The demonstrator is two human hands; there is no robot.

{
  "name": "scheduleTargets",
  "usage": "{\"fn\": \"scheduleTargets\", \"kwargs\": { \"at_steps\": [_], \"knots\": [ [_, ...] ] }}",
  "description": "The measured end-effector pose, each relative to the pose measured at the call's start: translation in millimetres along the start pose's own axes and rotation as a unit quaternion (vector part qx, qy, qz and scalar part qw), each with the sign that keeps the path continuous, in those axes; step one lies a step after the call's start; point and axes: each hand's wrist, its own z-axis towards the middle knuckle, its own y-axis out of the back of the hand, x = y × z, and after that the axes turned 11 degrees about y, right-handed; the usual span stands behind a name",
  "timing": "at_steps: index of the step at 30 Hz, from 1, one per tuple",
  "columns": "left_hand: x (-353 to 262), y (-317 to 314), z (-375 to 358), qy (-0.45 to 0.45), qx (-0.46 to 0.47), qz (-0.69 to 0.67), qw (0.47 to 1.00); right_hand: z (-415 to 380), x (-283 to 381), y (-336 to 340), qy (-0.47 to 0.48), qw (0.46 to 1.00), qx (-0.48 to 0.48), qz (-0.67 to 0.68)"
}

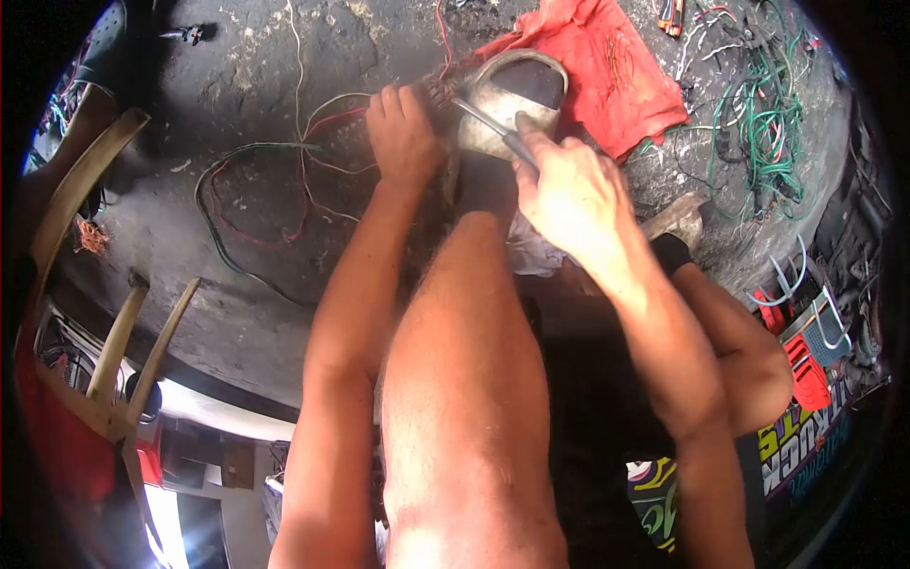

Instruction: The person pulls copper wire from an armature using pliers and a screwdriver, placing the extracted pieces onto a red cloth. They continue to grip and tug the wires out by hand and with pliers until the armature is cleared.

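Note:
My right hand [573, 190] is closed on the grey handle of a slim metal-shafted tool [490, 120], index finger stretched along it. The tool's tip points up and left, over a worn white slide sandal [493, 100] on my foot. Left of the sandal, my left hand [403, 133] is closed with fingers curled at a dark bunch of wire ends [438, 92], right by the tool's tip. Thin red, white and green wires [303, 147] run out from beneath this hand across the dark ground.
A red cloth [616, 76] with copper strands lies beyond the sandal. Tangled green wires [768, 133] spread at the right. Copper strands [92, 237] lie at the left, near a chair's legs [118, 341]. A red and grey crate [810, 356] stands at the right edge.

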Motion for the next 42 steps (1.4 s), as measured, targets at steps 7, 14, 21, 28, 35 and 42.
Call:
{"fn": "scheduleTargets", "kwargs": {
  "at_steps": [7,14,21,28,35,42],
  "knots": [
    [-5.3,6.8,3.5,-0.004,0.000,0.011,1.000,2.4,19.9,0.9,-0.034,0.994,0.101,0.002],
    [0.1,-3.4,3.8,-0.031,-0.041,-0.008,0.999,-1.7,25.4,-30.0,-0.059,0.977,0.005,0.204],
    [-2.3,-2.1,-0.4,0.004,-0.022,-0.004,1.000,3.8,10.0,-40.9,-0.094,0.956,0.000,0.277],
    [-4.4,-1.0,0.2,0.022,-0.029,-0.020,0.999,-9.4,-5.4,-7.8,-0.028,0.984,0.021,0.174],
    [0.5,13.8,9.6,0.021,0.020,-0.090,0.996,-14.2,-16.8,-3.8,0.026,0.965,-0.028,0.260],
    [1.5,15.9,9.6,0.009,0.013,-0.066,0.998,-12.9,-15.1,1.5,0.038,0.959,-0.034,0.280]
  ]
}}
